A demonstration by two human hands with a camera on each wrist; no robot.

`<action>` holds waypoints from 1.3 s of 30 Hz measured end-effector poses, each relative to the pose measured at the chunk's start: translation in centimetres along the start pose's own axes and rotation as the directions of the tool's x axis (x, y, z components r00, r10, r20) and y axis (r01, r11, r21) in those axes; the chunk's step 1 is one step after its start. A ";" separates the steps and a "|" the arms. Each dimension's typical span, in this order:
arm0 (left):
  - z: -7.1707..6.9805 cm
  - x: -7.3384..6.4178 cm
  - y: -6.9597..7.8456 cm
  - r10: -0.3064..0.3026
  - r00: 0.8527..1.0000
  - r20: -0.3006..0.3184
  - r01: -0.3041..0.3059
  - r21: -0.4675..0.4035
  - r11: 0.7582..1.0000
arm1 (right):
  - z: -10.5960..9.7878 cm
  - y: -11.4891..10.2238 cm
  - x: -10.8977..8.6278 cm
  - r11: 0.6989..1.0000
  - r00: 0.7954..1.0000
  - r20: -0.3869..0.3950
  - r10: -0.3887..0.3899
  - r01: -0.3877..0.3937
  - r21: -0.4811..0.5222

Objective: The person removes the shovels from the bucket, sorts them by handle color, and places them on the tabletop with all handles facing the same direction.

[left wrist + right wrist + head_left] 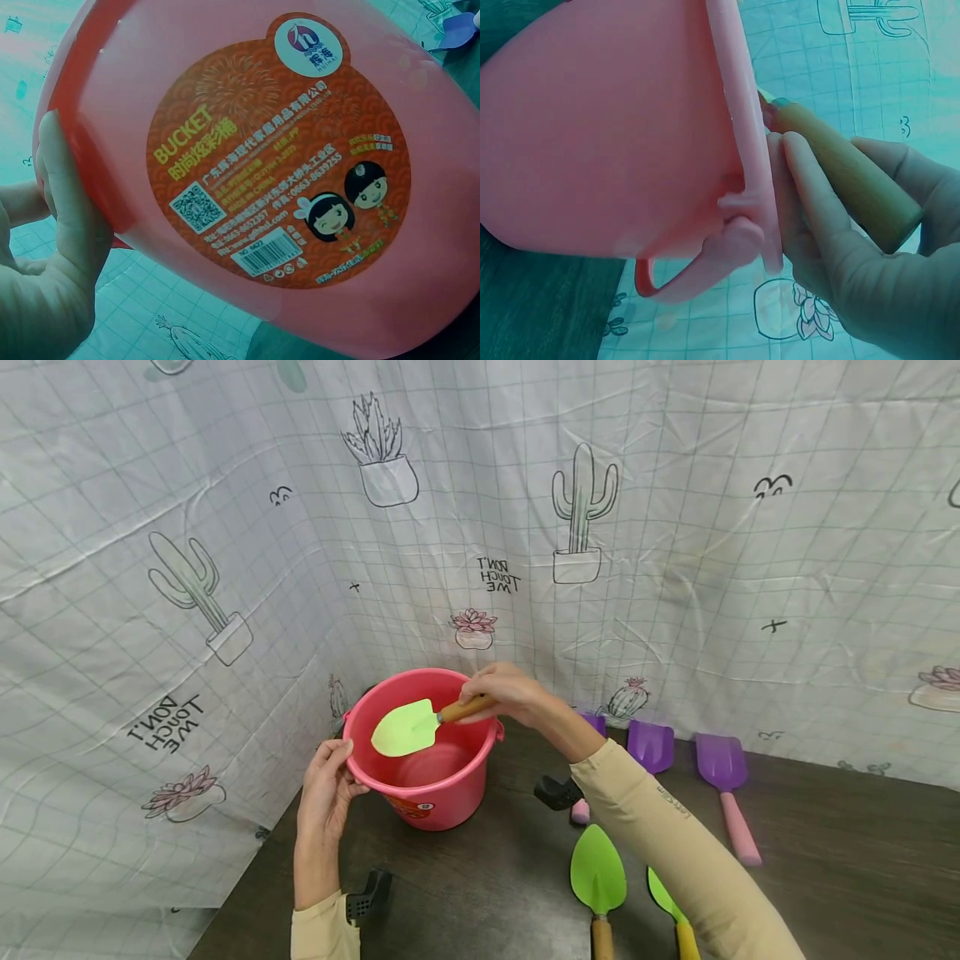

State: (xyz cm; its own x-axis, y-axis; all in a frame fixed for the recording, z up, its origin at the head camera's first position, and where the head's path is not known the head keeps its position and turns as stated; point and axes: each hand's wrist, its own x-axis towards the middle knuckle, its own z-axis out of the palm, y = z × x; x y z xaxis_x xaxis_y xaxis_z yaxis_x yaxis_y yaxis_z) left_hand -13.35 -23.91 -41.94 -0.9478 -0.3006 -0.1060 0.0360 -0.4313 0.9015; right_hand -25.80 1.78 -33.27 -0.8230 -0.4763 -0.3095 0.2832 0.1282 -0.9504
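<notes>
A pink bucket (442, 810) stands on the dark table near the corner of the cloth backdrop. My left hand (324, 785) grips its left rim, thumb on the edge; in the left wrist view the thumb lies along the rim beside an orange-red label (277, 165). Over the bucket's mouth, my right hand (510, 693) holds a garden trowel by its wooden handle (847, 172). The trowel's light green blade (405, 728) points left, above the bucket's inside. A pink handle joint (739, 232) shows at the bucket's right rim.
Right of the bucket lie a green trowel (597, 868), a narrower green tool with a yellow handle (686, 939), and purple shovels (722, 762) with pink handles, partly behind my right forearm. The patterned cloth (465, 527) rises behind and at the left.
</notes>
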 end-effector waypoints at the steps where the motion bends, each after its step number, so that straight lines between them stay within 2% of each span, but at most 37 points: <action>1: 0.0 0.0 0.0 0.000 1.000 -0.001 0.000 0.000 1.000 | -0.1 0.1 -0.1 1.000 1.000 -0.006 0.001 -0.001 0.017; 8: -0.1 -0.1 0.0 -0.001 1.000 -0.014 0.001 0.009 1.000 | -0.9 0.6 -0.7 0.992 1.000 -0.014 -0.018 0.020 0.124; 18: -0.1 -0.1 -0.1 0.006 1.000 -0.012 -0.006 0.008 1.000 | -2.4 0.9 -1.8 0.964 0.995 0.098 -0.033 0.006 0.264; 23: 0.0 0.0 -0.1 0.004 1.000 -0.008 -0.004 0.002 1.000 | -3.0 1.2 -2.6 0.944 0.987 0.161 -0.001 -0.052 0.325; 27: 0.0 0.0 0.0 0.010 1.000 0.012 -0.010 -0.020 1.000 | -3.3 1.4 -3.2 0.949 0.978 0.208 0.007 -0.072 0.306; 32: 0.0 0.0 0.0 0.009 1.000 0.021 -0.009 -0.038 0.999 | -3.7 1.6 -3.6 0.967 0.972 0.235 -0.007 -0.054 0.250; 39: 0.2 -0.1 0.0 0.010 1.000 0.012 -0.009 -0.046 0.999 | -4.4 1.7 -4.5 0.969 0.957 0.286 -0.055 -0.018 0.246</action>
State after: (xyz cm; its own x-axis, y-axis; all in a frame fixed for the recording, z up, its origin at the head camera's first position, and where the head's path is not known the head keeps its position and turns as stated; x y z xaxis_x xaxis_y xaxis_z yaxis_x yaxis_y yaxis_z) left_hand -13.33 -23.75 -41.87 -0.9512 -0.2945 -0.0922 0.0590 -0.4670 0.8823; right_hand -23.81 7.97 -33.68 -0.6620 -0.7116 -0.2351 0.4101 -0.0814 -0.9084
